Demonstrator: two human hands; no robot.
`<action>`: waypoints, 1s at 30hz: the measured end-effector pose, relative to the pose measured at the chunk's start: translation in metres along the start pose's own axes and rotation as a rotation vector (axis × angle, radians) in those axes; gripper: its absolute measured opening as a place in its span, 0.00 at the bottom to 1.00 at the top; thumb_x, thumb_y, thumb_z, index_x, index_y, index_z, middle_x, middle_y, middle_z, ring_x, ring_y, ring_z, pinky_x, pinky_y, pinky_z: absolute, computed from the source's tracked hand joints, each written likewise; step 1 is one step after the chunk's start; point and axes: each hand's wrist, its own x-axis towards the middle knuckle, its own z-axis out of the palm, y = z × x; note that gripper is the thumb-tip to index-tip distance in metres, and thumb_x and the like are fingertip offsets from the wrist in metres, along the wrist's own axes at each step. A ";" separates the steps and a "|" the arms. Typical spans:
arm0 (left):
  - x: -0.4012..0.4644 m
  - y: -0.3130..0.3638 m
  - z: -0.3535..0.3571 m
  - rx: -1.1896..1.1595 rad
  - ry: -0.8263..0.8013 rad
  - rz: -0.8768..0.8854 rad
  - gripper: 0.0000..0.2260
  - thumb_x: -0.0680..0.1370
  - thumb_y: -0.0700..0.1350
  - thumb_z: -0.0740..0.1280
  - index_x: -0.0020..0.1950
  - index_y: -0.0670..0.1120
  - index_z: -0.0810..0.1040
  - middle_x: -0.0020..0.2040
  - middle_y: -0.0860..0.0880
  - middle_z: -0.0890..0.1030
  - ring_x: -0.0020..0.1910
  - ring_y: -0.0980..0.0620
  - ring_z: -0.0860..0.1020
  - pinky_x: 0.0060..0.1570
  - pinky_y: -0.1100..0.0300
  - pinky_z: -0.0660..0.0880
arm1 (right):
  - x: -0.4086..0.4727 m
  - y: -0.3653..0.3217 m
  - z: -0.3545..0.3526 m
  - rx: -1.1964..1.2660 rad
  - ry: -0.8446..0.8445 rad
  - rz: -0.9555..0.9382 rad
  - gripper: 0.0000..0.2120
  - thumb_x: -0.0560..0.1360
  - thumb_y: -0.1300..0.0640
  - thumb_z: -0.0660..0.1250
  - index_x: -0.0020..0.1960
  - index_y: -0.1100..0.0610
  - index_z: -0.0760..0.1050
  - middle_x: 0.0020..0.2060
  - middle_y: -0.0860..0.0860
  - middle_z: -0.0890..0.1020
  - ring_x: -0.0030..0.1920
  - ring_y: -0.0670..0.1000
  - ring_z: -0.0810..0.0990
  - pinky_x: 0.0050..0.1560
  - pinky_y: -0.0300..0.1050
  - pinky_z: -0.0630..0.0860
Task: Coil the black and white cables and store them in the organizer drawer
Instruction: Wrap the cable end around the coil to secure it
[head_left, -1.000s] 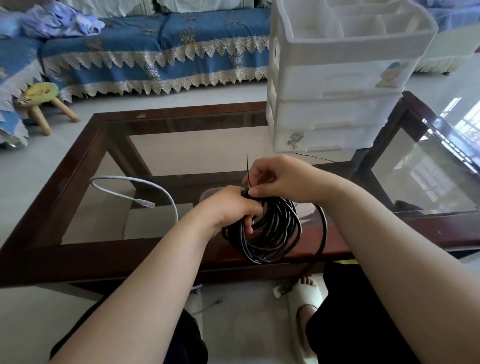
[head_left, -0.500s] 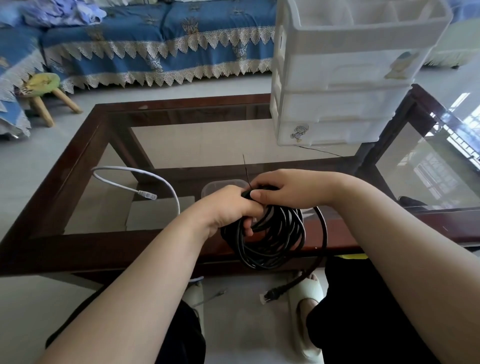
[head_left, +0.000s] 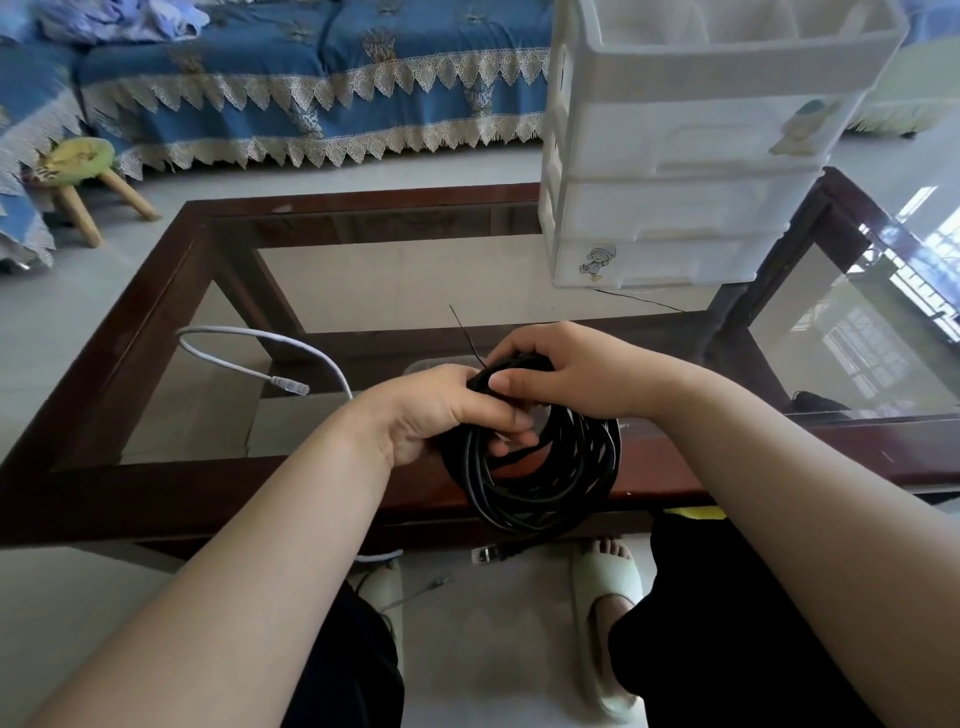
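Over the near rail of the glass table (head_left: 156, 488), both hands clamp the top of the black cable (head_left: 545, 483) coil: left hand (head_left: 436, 415) curled round the bundle at 9 o'clock, right hand (head_left: 566, 371) pinching at 12, a thin tie (head_left: 465, 332) projecting upward. Risk: loops spring apart if either grip slackens before the tie is twisted. The dangling plug (head_left: 488, 554) at 6 o'clock may snag. White cable (head_left: 270, 345) lies uncoiled at 10; organizer (head_left: 675, 208) drawers appear closed.
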 end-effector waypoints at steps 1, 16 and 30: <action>0.000 0.000 0.001 -0.018 0.007 0.011 0.07 0.75 0.31 0.67 0.42 0.41 0.80 0.33 0.46 0.83 0.29 0.57 0.81 0.41 0.62 0.77 | 0.000 0.000 0.000 -0.009 0.004 -0.001 0.11 0.76 0.44 0.64 0.55 0.46 0.77 0.45 0.45 0.83 0.46 0.46 0.80 0.51 0.48 0.77; 0.008 -0.006 0.012 -0.084 0.269 0.102 0.05 0.72 0.33 0.71 0.44 0.42 0.82 0.33 0.50 0.83 0.29 0.56 0.77 0.31 0.65 0.74 | 0.001 -0.005 -0.005 -0.076 0.086 -0.015 0.07 0.76 0.44 0.64 0.53 0.42 0.75 0.44 0.41 0.81 0.45 0.40 0.79 0.50 0.41 0.76; 0.002 -0.004 -0.001 -0.088 0.368 0.251 0.21 0.70 0.58 0.68 0.50 0.42 0.84 0.45 0.45 0.86 0.49 0.50 0.83 0.54 0.58 0.74 | -0.007 -0.011 -0.007 -0.042 0.186 -0.031 0.14 0.72 0.43 0.69 0.53 0.45 0.70 0.43 0.41 0.82 0.43 0.42 0.81 0.47 0.49 0.79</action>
